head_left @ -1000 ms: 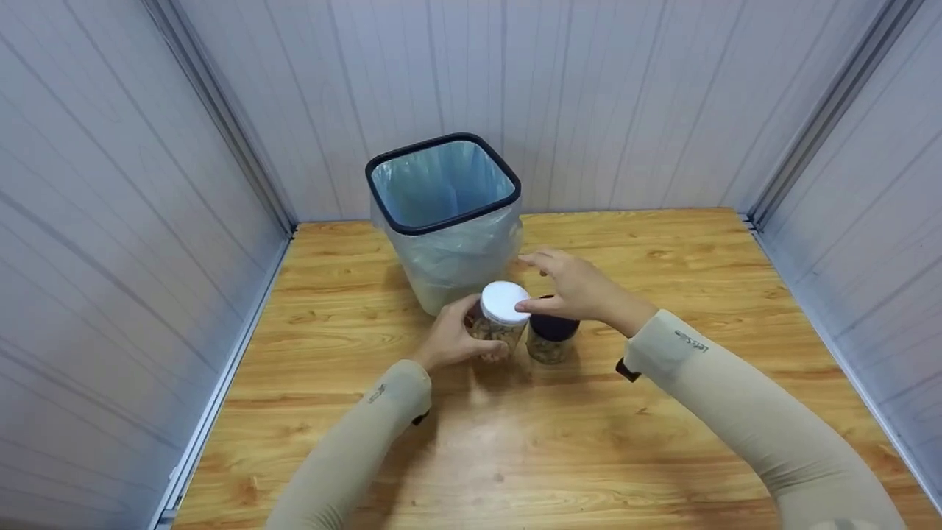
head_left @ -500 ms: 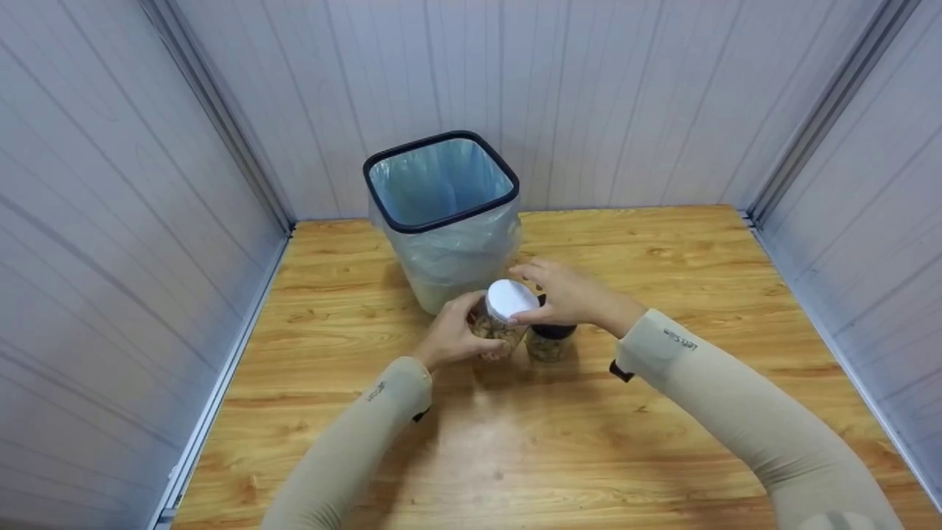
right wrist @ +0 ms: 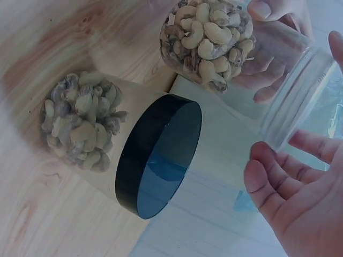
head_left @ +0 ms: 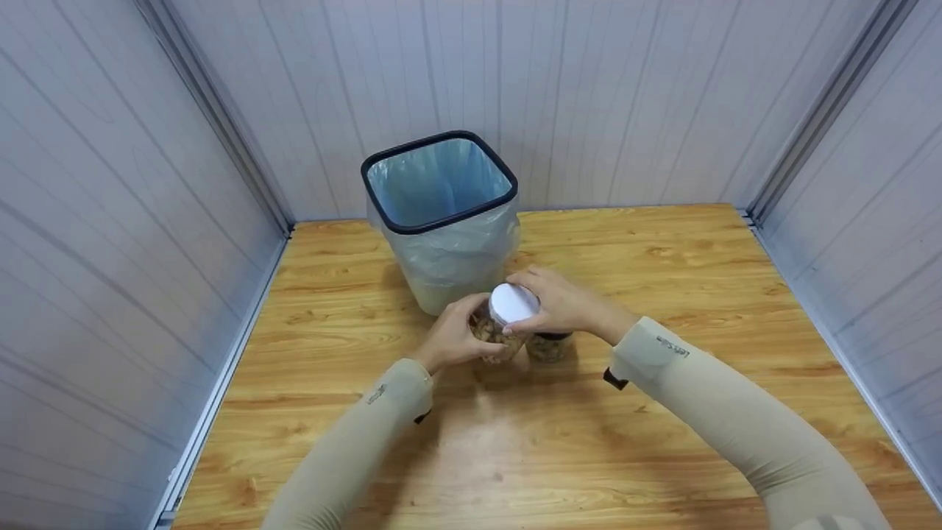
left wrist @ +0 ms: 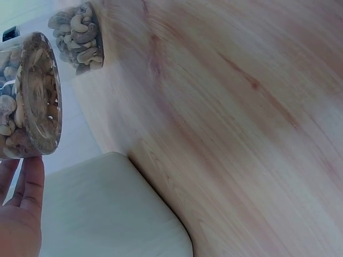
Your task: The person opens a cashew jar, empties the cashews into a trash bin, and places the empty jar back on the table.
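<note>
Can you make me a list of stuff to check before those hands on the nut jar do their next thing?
1. Left hand holding the white-lidded jar: ok, its fingers curl around the side.
2. Right hand gripping the white lid: ok, thumb and fingers are at its edge.
3. Jar resting on the table: not ok, the left wrist view shows its bottom raised off the wood.
4. White lid loose: cannot tell; it sits on the jar.
5. Dark-lidded jar standing upright, lid on: ok.
6. Bin upright: ok, standing behind the jars.
</note>
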Demonstrator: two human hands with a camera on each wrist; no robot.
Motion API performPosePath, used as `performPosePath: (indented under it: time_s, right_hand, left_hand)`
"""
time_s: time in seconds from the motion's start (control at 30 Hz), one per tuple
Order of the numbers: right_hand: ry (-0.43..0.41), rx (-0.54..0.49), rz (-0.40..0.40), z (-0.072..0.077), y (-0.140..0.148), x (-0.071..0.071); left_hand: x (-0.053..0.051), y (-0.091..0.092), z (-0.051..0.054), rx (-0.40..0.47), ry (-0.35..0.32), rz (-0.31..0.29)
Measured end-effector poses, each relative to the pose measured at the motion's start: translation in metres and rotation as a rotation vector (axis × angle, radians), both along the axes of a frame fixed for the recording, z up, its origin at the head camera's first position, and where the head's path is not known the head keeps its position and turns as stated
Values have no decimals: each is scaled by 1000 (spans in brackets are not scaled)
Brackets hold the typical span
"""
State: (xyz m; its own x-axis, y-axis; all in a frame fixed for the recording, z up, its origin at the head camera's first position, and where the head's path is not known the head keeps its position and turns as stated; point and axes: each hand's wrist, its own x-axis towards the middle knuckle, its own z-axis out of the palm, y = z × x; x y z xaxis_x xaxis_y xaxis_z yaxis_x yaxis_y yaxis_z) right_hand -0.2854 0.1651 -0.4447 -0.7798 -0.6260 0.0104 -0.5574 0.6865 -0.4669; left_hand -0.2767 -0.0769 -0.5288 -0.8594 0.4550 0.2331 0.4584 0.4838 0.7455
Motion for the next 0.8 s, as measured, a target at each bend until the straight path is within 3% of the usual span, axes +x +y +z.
performPosePath:
  time_s: [0.27, 0.57, 0.8]
  right_hand:
    - [-7, -103, -25, -3, 2, 3]
    - [85, -257, -49, -4, 4, 4]
    - [110, -300, -61, -2, 10, 4]
  left_hand:
    - [2, 3, 5, 7, 7, -40]
    - [2, 7, 8, 114, -29, -75]
    - [1, 8, 10, 186, -58, -112]
